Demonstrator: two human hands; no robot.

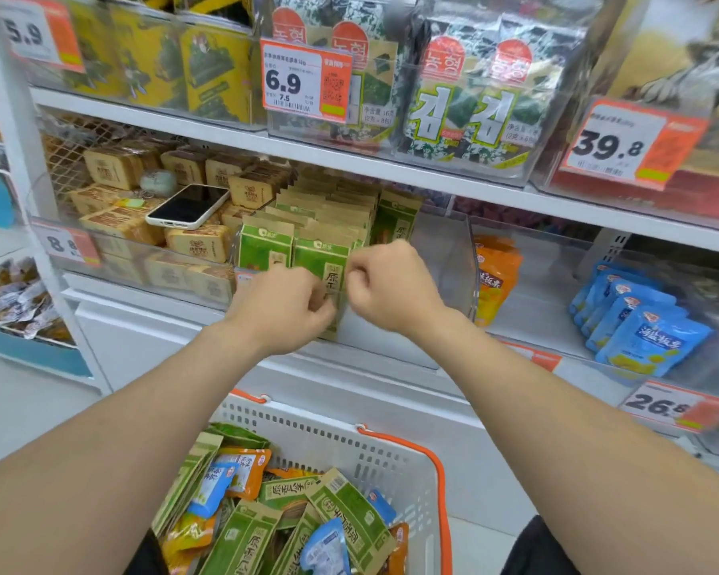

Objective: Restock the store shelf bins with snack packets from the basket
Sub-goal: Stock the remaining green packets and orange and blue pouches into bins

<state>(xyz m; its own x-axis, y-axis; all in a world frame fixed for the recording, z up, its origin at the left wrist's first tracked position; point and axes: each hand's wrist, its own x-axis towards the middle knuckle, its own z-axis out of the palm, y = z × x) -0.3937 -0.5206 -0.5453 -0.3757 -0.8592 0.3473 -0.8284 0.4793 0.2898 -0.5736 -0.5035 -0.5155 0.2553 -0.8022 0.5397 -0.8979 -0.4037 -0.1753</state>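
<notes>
Both my hands are at the front of a clear shelf bin (453,259) filled with green and tan snack packets (320,226). My left hand (285,311) pinches the lower edge of the front green packet (322,261). My right hand (391,284) is curled at the same packet's right edge; its fingertips are hidden. Below, a white basket (349,446) with orange handles holds several green, orange and blue packets (283,516).
A phone (187,206) lies on brown boxed snacks (200,242) in the left bin. Orange packets (494,276) and blue packets (644,325) sit in bins to the right. Seaweed packs (465,97) and price tags (304,78) line the shelf above.
</notes>
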